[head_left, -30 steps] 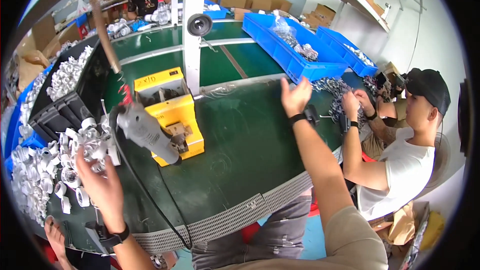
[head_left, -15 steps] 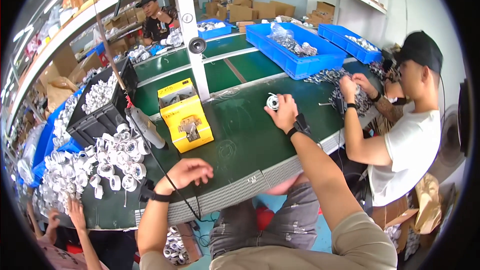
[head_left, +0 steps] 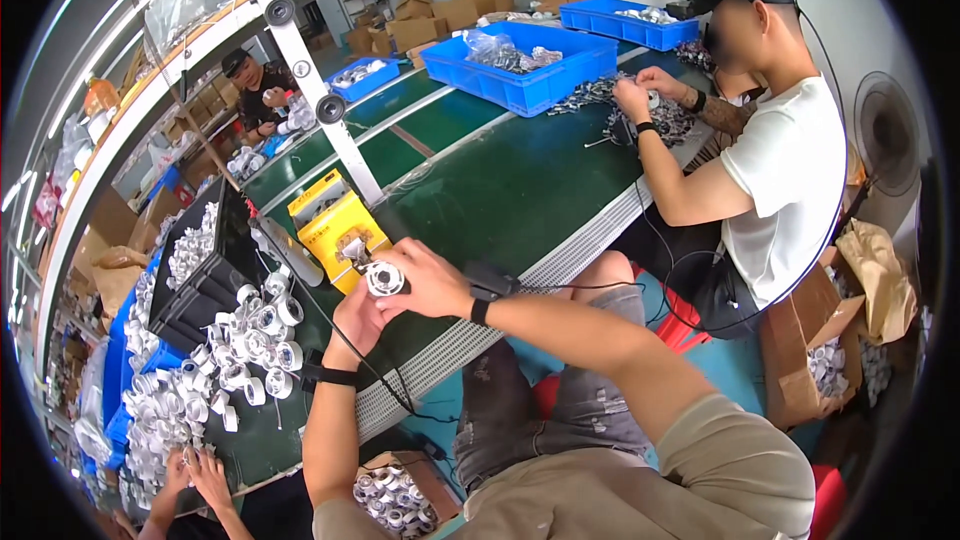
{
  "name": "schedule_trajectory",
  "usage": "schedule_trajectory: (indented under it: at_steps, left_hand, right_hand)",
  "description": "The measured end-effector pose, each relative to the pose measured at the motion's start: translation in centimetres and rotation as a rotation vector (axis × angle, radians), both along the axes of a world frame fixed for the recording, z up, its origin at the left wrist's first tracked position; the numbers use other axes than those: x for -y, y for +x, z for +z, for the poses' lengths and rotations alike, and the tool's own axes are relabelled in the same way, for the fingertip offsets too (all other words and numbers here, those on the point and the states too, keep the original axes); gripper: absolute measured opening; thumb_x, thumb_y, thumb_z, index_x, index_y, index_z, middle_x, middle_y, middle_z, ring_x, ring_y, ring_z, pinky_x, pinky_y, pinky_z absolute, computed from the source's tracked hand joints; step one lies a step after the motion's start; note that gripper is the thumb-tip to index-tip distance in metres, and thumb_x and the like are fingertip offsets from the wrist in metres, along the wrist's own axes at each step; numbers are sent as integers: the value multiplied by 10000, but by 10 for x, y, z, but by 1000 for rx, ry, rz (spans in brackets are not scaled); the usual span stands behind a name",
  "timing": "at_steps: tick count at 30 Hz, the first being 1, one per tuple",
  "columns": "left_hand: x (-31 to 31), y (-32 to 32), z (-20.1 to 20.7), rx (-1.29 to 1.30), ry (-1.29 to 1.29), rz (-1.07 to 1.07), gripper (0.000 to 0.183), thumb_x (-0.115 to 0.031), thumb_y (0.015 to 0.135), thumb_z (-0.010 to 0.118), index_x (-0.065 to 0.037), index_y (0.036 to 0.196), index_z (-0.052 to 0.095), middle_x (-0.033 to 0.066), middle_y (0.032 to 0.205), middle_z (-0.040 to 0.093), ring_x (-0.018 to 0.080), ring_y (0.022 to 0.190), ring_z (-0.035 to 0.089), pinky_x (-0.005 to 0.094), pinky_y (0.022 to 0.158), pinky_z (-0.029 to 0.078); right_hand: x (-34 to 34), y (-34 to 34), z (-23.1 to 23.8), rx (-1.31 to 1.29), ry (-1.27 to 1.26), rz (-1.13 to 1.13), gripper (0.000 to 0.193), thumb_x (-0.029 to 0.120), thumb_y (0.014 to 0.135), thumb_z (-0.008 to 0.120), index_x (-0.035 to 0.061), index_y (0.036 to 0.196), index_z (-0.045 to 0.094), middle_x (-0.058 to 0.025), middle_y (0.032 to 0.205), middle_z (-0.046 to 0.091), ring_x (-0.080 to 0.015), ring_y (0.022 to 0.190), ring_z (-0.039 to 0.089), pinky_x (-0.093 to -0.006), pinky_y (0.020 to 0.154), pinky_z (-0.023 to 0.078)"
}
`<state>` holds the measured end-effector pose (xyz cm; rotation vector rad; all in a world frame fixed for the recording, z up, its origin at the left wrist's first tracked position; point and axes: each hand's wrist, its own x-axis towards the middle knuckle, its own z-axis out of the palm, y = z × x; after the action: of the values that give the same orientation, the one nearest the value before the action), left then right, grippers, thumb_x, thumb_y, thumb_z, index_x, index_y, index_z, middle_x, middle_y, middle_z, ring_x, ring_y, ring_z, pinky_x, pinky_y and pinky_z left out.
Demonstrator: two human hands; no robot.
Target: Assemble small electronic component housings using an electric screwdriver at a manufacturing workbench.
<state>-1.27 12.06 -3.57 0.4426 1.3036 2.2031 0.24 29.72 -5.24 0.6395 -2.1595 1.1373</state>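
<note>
My right hand (head_left: 435,282) is closed around a small white round housing (head_left: 386,279), whose ring-shaped face with dark gaps points up at me. Just left of it, my left hand (head_left: 357,322) has its fingers curled in against the right fingertips, under the housing's edge. Whether the left fingers grip anything is hidden. Both hands are above the near side of the green worktable (head_left: 490,195). Right behind them stands a yellow cardboard box (head_left: 335,230) with an open top and a printed picture on its front.
Left are a grey hanging power tool (head_left: 287,252), a pile of white round housings (head_left: 245,340) and a black crate (head_left: 205,285). A co-worker's hands (head_left: 205,475) are at lower left. Another person (head_left: 770,140) handles small parts on the right, near a blue bin (head_left: 520,70).
My right hand has brought the white housing from the table's middle left and toward me. My left hand has risen to meet it. The view has swung to the right.
</note>
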Motion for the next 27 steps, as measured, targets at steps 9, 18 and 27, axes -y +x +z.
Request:
schedule_trajectory:
  at_steps: [9,18,27]
  left_hand:
    - [20,-4,9,-62,99,200,424,-271,907,512,-46,1264,473,75,1176,574,183,1050,577,318,796,539]
    - [13,-2,9,74,92,218,485,-245,861,521,-19,1287,459,87,1169,567,187,1026,566,332,847,481]
    - [15,-8,4,123,-17,220,470,-288,880,506,-20,1262,452,101,1150,578,198,1021,576,342,864,476]
  right_hand:
    - [20,-24,19,41,-210,216,288,147,852,598,59,1127,588,-154,999,587,-327,910,587,-396,767,481]
    - [-13,-50,14,536,-477,509,173,106,925,572,-40,978,647,-57,835,670,-77,765,608,-228,677,494]
    - [-20,-44,12,854,-388,692,172,126,932,575,-24,1013,600,-18,827,604,-59,766,549,-214,694,459]
